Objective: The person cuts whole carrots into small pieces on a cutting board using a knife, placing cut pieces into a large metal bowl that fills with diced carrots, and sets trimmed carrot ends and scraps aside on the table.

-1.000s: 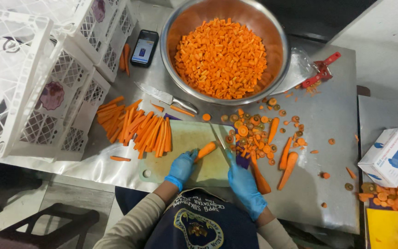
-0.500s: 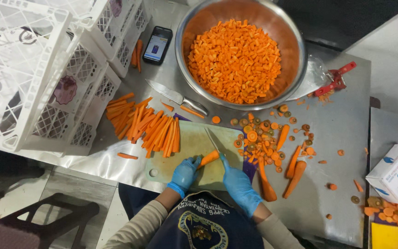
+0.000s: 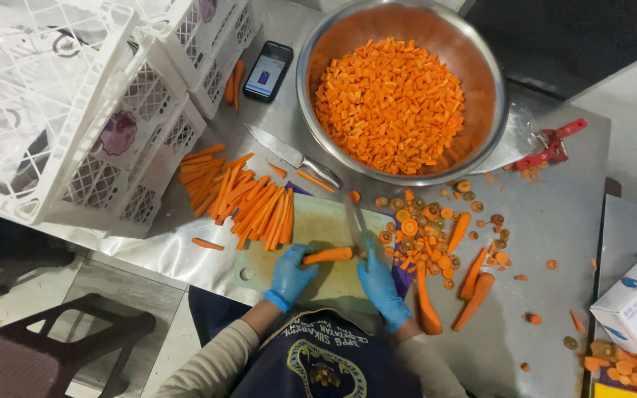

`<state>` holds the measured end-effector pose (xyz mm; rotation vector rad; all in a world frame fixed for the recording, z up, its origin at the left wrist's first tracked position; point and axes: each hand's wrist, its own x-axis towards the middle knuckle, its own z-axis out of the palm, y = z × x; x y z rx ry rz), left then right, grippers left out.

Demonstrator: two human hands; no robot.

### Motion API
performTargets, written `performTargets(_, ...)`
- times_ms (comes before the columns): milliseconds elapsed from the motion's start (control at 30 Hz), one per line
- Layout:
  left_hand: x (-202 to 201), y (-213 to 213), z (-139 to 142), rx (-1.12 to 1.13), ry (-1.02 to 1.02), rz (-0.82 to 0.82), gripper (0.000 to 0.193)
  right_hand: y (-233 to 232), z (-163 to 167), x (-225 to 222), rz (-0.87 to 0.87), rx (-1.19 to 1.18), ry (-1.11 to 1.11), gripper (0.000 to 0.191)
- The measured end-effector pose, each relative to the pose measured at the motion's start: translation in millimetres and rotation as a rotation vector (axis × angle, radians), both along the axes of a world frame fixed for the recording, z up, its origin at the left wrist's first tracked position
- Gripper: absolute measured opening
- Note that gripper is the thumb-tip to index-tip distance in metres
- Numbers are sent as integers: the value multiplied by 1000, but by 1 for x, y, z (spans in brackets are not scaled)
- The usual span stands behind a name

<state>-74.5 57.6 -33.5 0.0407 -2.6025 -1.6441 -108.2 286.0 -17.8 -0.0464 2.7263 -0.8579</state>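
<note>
Lower centre of frame: left hand (image 3: pixel 290 274) pins carrot (image 3: pixel 329 256) lying crosswise; right hand (image 3: pixel 381 287) grips knife (image 3: pixel 355 221) at the carrot's right end.

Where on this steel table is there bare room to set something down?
The widest bare steel table patch lies right of the carrot offcuts, below the red tool. Another lies between the phone and spare knife. It is crowded around the cutting board, carrot sticks and bowl.
</note>
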Motion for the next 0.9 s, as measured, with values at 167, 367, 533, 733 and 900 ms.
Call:
performTargets(167,-24,16,25,16,105,-173,37,42,4,7,-271,-129,-21,74)
performTargets(367,-32,53,13,-348,126,-422,38,65,12,41,-263,-152,79,64)
performTargets(533,-34,65,-1,-314,73,-306,44,57,28,67,-193,-164,37,50)
performTargets(733,-37,69,9,-332,19,-204,36,30,60,82,12,-86,95,48)
performTargets(900,-35,70,14,-276,45,-198,32,19,83,78,86,-16,81,49)
